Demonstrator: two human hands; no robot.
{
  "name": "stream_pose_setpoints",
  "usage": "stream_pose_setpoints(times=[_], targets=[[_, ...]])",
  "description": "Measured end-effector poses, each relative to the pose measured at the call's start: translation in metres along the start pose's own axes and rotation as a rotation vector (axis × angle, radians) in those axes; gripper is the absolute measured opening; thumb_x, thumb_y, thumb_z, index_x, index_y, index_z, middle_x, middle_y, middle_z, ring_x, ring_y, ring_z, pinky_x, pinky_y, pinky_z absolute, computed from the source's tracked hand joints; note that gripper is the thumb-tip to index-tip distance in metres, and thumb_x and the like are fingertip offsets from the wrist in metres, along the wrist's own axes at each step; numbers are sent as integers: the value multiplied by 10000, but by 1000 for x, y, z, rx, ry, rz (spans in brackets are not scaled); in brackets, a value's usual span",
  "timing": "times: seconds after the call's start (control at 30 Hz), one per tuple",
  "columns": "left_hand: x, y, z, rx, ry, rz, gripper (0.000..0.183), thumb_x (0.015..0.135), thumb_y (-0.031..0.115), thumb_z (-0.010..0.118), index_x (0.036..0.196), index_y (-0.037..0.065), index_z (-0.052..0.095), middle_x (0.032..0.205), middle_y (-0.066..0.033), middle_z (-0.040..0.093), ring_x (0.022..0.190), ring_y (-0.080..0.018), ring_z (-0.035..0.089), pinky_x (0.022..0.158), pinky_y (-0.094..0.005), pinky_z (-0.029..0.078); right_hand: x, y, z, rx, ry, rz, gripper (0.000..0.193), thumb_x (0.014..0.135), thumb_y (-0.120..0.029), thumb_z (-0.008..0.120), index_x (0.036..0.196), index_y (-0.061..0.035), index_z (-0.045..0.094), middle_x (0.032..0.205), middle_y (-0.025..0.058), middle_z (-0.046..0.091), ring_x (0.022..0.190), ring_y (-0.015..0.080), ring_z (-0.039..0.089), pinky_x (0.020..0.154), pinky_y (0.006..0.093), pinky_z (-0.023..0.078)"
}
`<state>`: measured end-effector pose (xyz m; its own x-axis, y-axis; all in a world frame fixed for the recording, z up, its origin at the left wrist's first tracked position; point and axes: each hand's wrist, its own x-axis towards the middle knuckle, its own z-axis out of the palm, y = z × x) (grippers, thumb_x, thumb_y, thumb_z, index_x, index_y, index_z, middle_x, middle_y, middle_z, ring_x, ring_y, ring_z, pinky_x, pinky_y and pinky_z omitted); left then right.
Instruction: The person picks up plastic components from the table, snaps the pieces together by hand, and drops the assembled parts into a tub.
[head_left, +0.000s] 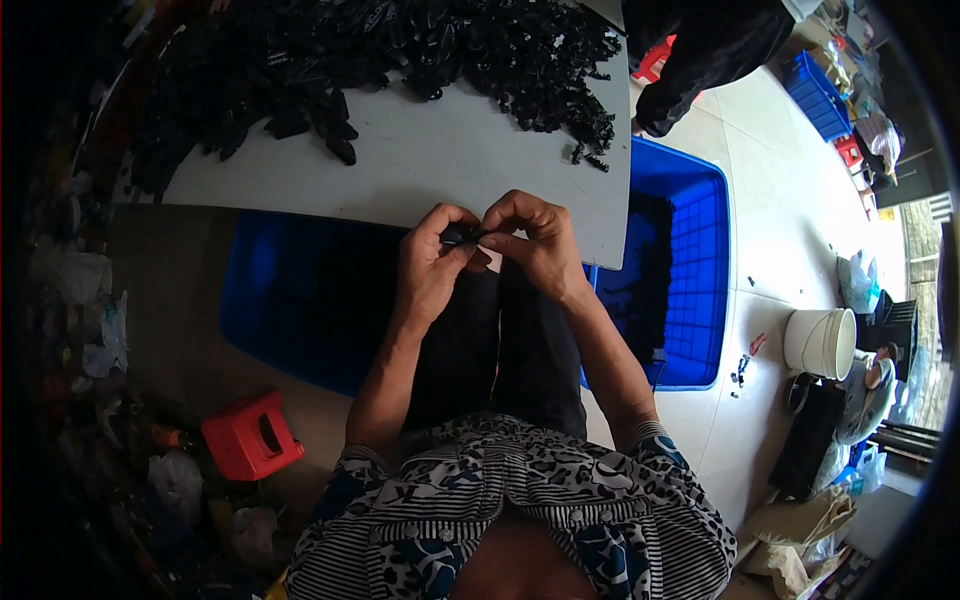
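Note:
Just off the near edge of the table, above my lap, I hold a small black plastic part [458,237] with both hands. My left hand [428,268] pinches it between thumb and fingers. From the other side, the thumb and forefinger of my right hand [543,248] close on its right end. The fingers cover much of the part, so its exact shape is hidden. Beyond my hands, the white tabletop [400,170] carries a heap of longer black plastic pieces [290,75] at the left and middle. Smaller, jagged black pieces [560,80] are piled at the far right.
A blue crate [700,270] with black contents stands right of the table; another blue crate [235,290] is partly under it at left. A red stool [255,435] is at lower left. A person in dark trousers [715,50] is at upper right, a white bucket [815,343] at right.

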<state>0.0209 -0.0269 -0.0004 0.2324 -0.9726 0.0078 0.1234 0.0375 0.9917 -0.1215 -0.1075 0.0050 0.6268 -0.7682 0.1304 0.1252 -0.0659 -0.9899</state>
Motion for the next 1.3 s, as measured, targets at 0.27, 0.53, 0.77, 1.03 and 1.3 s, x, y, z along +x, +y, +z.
stream_pose_setpoints(times=[0.27,0.53,0.77,1.03,1.3], targets=[[-4,5,-1,57,-52,-25,164,868,-78,498,1024,-31,524,901,-98,605,752,-148,658,675,-258,561,4,0,-3,-228,-33,-78,83,748,15,697,777,-27,630,849,13,542,731,97,550,675,242,446],[-11,4,5,21,-12,-34,76,889,46,547,931,-16,559,753,-93,626,653,-137,657,592,-236,546,-5,7,-3,-44,-20,224,102,753,-40,679,811,17,618,811,65,581,744,144,575,647,276,453],[-22,-2,10,75,77,-29,70,859,48,553,858,-18,580,683,-70,602,515,-112,602,455,-210,493,-12,5,-1,-205,-88,107,78,778,-47,668,784,9,614,828,41,541,728,102,524,636,254,423],[-28,2,0,-52,116,-22,76,875,43,519,855,-14,565,695,-72,580,508,-110,589,439,-212,477,-22,12,18,-260,-7,-29,130,830,-85,617,927,-1,600,835,87,539,742,180,540,653,294,433],[-44,-2,-4,41,102,87,58,924,60,488,942,5,490,734,-40,531,570,-80,553,474,-217,463,-28,9,24,-142,-139,132,161,850,-20,571,1001,35,573,808,111,578,673,174,576,602,297,472]])
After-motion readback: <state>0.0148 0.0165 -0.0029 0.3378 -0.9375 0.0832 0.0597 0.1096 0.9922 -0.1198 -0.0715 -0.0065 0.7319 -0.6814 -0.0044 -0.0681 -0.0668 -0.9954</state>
